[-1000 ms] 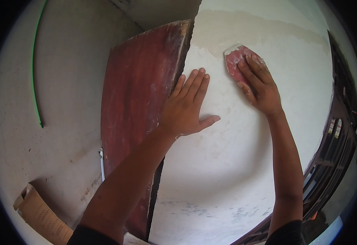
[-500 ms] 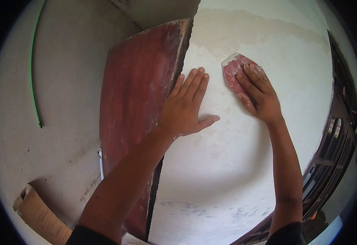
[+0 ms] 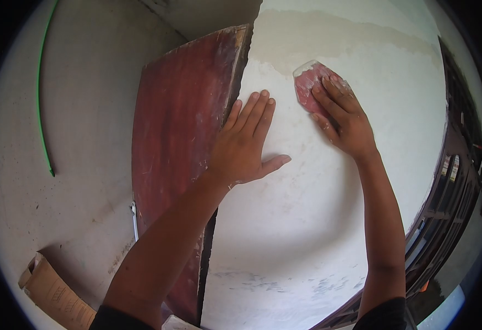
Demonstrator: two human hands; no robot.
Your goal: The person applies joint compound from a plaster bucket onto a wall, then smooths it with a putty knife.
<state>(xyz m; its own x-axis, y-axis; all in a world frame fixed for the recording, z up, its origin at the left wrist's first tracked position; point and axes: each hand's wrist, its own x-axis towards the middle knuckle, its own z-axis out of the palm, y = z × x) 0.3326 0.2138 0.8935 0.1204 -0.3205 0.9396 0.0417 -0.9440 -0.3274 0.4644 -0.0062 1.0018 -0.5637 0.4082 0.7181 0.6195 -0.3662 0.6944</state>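
My left hand (image 3: pixel 242 144) lies flat on the white wall (image 3: pixel 285 220), fingers stretched upward and thumb out to the side, with nothing in it. Its outer edge is close to the edge of a dark red wooden panel (image 3: pixel 183 110). Higher and to the right, my right hand (image 3: pixel 345 121) presses a piece of sandpaper (image 3: pixel 307 82) against the wall. The sandpaper is reddish, smeared with white, and has a pale upper corner. Its right part is covered by my fingers. White specks mark the right thumb.
A damp-looking beige patch (image 3: pixel 334 36) spans the upper wall. On the right runs a dark metal grille (image 3: pixel 444 203). A green cord (image 3: pixel 39 99) hangs on the grey wall at left, above a cardboard piece (image 3: pixel 59 297). Dark marks (image 3: pixel 329 284) streak the lower wall.
My right hand and the sandpaper have slid slightly upward on the wall. My left hand stays flat in about the same place. The view has shifted a little.
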